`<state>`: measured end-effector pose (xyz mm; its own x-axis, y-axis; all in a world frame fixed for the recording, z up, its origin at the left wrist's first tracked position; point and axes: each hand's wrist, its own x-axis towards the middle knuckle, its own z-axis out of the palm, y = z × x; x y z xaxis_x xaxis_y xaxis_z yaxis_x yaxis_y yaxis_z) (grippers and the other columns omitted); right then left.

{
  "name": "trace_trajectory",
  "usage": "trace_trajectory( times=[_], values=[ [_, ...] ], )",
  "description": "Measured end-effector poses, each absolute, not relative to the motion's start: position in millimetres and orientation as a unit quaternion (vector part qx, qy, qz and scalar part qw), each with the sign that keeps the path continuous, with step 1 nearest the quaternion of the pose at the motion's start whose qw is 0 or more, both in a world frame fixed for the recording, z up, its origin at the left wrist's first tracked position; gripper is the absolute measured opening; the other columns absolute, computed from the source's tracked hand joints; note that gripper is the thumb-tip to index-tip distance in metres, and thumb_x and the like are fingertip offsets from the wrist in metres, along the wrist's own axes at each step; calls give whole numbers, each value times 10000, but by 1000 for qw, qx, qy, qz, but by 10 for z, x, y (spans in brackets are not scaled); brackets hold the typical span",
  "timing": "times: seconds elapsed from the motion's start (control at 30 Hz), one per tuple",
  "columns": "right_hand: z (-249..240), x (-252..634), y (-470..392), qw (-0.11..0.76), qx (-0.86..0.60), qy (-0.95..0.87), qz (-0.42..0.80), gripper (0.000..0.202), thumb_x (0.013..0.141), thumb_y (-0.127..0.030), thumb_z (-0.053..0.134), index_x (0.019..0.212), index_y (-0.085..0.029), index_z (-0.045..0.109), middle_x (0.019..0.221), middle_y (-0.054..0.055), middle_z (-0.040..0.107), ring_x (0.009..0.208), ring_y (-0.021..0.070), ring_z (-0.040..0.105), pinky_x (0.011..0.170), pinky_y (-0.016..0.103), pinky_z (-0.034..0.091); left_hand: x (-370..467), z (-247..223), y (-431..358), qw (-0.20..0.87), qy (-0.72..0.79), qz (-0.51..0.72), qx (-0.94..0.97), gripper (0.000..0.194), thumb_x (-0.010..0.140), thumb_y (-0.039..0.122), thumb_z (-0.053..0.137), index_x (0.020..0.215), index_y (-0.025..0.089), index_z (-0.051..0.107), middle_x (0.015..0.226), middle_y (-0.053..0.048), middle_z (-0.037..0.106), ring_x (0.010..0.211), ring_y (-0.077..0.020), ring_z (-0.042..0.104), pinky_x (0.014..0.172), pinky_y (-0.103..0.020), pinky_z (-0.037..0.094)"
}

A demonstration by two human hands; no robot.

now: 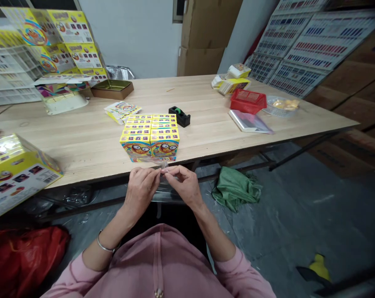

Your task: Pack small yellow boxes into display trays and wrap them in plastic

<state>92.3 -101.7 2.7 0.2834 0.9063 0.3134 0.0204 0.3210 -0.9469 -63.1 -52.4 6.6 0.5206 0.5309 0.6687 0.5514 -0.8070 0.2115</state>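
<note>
Just off the table's front edge, my left hand point(140, 184) and my right hand point(185, 184) meet, fingertips almost touching. Both pinch a piece of clear plastic film point(164, 164), which is thin and hard to make out. Whether it is a bag or a loose sheet I cannot tell. Right behind my hands, a block of small yellow boxes point(150, 134) with cartoon faces stands in two columns at the edge. A black tape dispenser point(180, 116) with a green core sits behind the block, to the right. Flattened yellow cartons point(123, 111) lie at its back left.
On the wooden table point(202, 107), a red basket point(248, 101), a clear packet point(249, 121) and a bowl of yellow items point(282, 105) are at right. Larger yellow cartons point(78, 39) are stacked back left; another box point(20, 169) overhangs the left front. Green cloth point(235, 188) lies below.
</note>
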Motion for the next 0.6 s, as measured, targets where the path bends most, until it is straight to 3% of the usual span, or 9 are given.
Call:
trace_trajectory(
  times=[0.33, 0.47, 0.6],
  values=[
    [18, 941, -1018, 651, -478, -453, 376, 113, 774, -327, 707, 751, -216, 705, 919, 56, 782, 883, 230, 734, 843, 382, 595, -520, 22, -473, -70, -322, -449, -831, 92, 908, 191, 580, 865, 222, 654, 789, 1, 746, 686, -150, 651, 889, -379, 417],
    [-3, 965, -1018, 653, -492, -451, 358, 122, 781, -309, 688, 706, -212, 690, 850, 50, 778, 785, 206, 726, 766, 341, 588, -542, 28, -380, -57, -349, -463, -813, 111, 909, 182, 570, 838, 215, 649, 772, 6, 729, 689, -150, 647, 995, -413, 384],
    [-36, 971, -1016, 643, -527, -450, 324, 130, 798, -303, 655, 717, -208, 693, 827, 50, 772, 754, 192, 713, 727, 313, 567, -585, 61, -364, -110, -375, -452, -802, 139, 946, 256, 538, 909, 214, 665, 846, -30, 723, 794, -180, 654, 867, -353, 467]
  ],
)
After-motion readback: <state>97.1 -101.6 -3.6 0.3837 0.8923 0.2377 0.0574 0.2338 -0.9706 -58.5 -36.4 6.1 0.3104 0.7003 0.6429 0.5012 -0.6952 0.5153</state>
